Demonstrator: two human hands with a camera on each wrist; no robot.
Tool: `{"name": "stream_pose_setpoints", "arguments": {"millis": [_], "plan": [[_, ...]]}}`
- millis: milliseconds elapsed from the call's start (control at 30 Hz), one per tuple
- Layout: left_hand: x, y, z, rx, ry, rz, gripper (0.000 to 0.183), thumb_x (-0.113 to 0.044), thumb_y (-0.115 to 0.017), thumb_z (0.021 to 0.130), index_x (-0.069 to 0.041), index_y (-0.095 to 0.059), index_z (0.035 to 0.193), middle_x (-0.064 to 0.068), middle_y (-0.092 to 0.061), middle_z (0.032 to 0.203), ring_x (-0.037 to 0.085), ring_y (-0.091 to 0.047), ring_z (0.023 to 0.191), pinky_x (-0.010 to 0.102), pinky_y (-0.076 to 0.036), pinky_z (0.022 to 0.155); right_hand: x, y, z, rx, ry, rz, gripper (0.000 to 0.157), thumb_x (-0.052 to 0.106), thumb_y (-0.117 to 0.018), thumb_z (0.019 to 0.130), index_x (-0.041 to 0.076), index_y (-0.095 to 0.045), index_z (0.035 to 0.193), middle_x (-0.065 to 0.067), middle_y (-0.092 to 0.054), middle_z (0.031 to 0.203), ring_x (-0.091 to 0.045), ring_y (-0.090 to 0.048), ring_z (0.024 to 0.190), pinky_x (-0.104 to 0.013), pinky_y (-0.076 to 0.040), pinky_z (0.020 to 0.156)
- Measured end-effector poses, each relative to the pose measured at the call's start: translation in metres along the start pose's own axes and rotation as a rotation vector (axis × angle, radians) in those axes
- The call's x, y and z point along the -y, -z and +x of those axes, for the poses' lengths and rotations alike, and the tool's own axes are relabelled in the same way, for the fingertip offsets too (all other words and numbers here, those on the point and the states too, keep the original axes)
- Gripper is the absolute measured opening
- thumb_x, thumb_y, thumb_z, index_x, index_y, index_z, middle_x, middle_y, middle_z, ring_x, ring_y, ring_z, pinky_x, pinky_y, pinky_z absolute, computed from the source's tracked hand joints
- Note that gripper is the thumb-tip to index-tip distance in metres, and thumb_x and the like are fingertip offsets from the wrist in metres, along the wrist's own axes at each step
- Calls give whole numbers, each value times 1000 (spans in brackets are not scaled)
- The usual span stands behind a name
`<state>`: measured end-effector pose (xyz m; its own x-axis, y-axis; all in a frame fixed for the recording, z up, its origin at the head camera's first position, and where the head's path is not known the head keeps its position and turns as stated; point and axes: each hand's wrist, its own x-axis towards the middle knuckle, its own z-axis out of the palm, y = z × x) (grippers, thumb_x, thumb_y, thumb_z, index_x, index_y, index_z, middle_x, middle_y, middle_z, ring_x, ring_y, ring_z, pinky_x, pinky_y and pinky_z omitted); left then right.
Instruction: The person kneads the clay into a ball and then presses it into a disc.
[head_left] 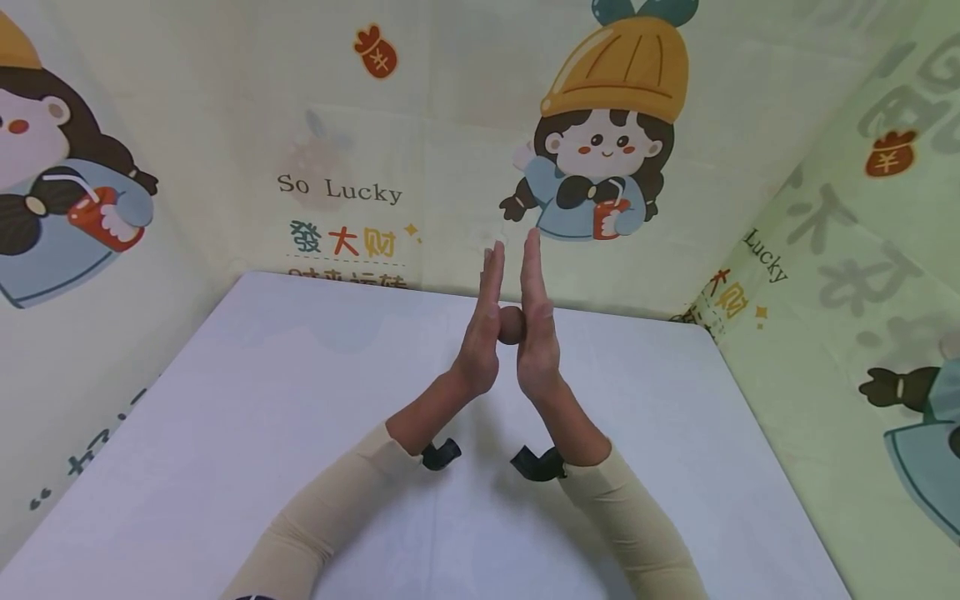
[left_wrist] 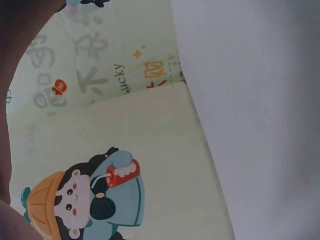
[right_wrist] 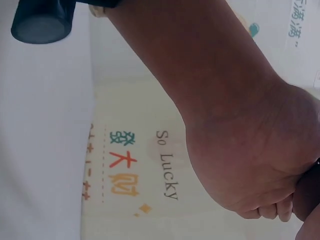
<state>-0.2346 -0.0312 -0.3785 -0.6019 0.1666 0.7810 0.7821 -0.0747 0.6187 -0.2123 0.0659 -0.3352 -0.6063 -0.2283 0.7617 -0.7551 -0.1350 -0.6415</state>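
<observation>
A small brown ball (head_left: 512, 325) sits between the two palms, raised above the white table. My left hand (head_left: 478, 337) presses it from the left, its fingers straight and pointing up and away. From the other side my right hand (head_left: 537, 333) presses with straight fingers as well. The fingertips of the two hands stand apart, with a gap above the ball. In the right wrist view, the left hand (right_wrist: 245, 150) fills much of the picture, and the dark ball (right_wrist: 307, 192) is partly cut off at the right edge. Only blurred skin shows at the left wrist view's edge.
The white table (head_left: 300, 375) spreads beneath both arms. Printed cloth walls (head_left: 465, 125) with cartoon figures and lettering enclose its back and sides. A black wrist camera (head_left: 442, 454) is on the left wrist, another black camera (head_left: 537, 463) on the right.
</observation>
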Motion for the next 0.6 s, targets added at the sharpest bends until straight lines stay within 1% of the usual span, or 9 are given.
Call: {"name": "stream_pose_setpoints", "arguments": {"millis": [100,267,433,600], "plan": [[-3,-3,-2,13,-2,-12,78,-54,-12,112,0,-3,167,10,-1,177,25,9,161,49,6,126,1,2,2,-6,0,2,80,57,-13,111,2,3,167,-4,5,177,-21,7,161,-45,4,127],[-9,-6,-5,31,-16,-22,78,-53,-12,112,2,-2,167,11,0,176,28,9,161,49,6,126,1,7,3,-13,-5,13,80,57,-13,111,1,3,167,-5,5,177,-21,6,161,-44,3,127],[-17,-10,-6,44,-23,-44,78,-53,-12,112,1,-2,167,11,1,177,29,10,161,50,6,126,-1,12,4,-30,-34,41,83,60,-16,110,2,1,167,-7,4,177,-19,5,161,-43,3,127],[-23,-12,-6,54,-35,-52,79,-54,-11,111,1,0,167,12,2,176,30,10,161,50,6,126,-2,14,4,-44,-59,90,87,64,-20,109,2,1,167,-7,3,177,-19,4,161,-45,2,127]]}}
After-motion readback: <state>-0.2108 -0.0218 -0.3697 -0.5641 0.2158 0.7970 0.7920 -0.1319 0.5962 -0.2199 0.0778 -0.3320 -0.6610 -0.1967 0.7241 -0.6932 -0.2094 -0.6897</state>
